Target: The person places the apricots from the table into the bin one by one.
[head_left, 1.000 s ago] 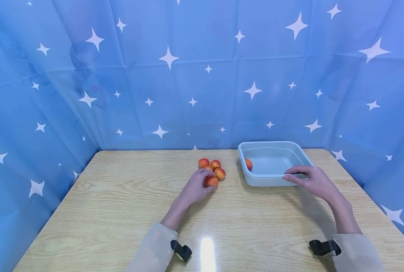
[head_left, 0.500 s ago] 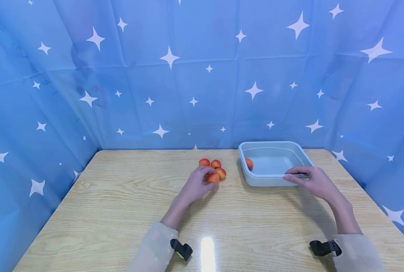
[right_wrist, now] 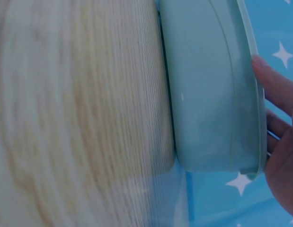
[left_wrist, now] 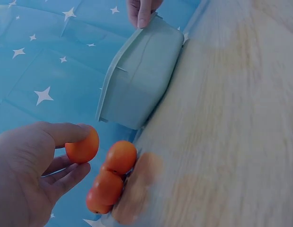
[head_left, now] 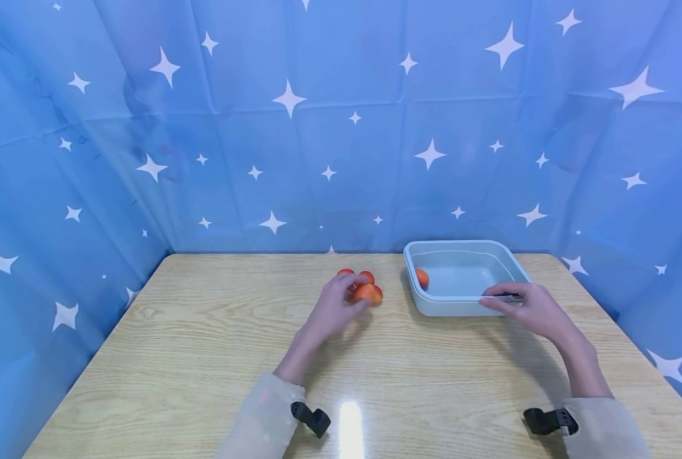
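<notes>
My left hand (head_left: pixel 334 311) pinches an orange-red apricot (left_wrist: pixel 84 149) between thumb and fingertips, raised off the table in the left wrist view. Several more apricots (left_wrist: pixel 121 157) sit clustered on the wood just beyond it, partly covered by the hand and the held fruit in the head view. To their right stands a light blue rectangular plastic basin (head_left: pixel 447 308), with one apricot (head_left: pixel 422 278) inside against its left wall. At the basin's near right rim, my right hand (head_left: pixel 529 308) grips the edge, thumb outside and fingers over the inner side.
The pale wooden table (head_left: pixel 203 357) carries the basin near its back right corner. A blue curtain (head_left: pixel 329 140) with white stars hangs behind the table and along both sides. Black straps with small devices (head_left: pixel 312 417) sit on both wrists.
My left hand has lifted the apricot up from the near side of the cluster and moved it slightly right and away from me. The right hand and basin stay put.
</notes>
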A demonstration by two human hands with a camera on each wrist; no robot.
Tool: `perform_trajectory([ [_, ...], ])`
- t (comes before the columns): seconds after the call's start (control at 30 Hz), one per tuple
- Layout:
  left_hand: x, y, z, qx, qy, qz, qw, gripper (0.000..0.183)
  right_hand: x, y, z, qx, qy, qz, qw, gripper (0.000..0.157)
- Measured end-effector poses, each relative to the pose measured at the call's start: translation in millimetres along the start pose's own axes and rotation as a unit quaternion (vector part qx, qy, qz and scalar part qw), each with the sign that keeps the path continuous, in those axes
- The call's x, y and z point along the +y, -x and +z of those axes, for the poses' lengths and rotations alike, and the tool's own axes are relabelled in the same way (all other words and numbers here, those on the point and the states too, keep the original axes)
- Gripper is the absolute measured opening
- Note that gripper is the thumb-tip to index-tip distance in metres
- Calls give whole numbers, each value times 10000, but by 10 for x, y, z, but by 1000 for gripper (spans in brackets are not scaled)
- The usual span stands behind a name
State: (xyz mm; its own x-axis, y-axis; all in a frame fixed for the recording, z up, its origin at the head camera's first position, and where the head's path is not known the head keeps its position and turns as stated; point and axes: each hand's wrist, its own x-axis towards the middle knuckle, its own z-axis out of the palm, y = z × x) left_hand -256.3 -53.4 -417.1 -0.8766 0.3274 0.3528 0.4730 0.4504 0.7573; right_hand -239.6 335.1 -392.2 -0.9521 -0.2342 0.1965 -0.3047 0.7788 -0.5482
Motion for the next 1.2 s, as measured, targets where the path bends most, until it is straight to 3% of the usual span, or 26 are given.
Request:
perform_trajectory([
  [0.23, 63, -41, 3, 44, 302, -59, 9995, 34, 0, -2, 0, 17, -6, 8, 10000, 29],
  [0.53, 150, -88, 31, 188, 307, -37, 9993, 37, 2, 4, 0, 70, 80, -58, 9999, 28],
  [0.9, 238, -197, 117, 438, 570, 363, 9968, 35, 3, 6, 4, 87, 84, -163, 9998, 27],
  [1.2, 326, -255, 197, 555, 796, 328, 9947, 34, -1, 9, 1, 86, 89, -167, 9998, 27],
])
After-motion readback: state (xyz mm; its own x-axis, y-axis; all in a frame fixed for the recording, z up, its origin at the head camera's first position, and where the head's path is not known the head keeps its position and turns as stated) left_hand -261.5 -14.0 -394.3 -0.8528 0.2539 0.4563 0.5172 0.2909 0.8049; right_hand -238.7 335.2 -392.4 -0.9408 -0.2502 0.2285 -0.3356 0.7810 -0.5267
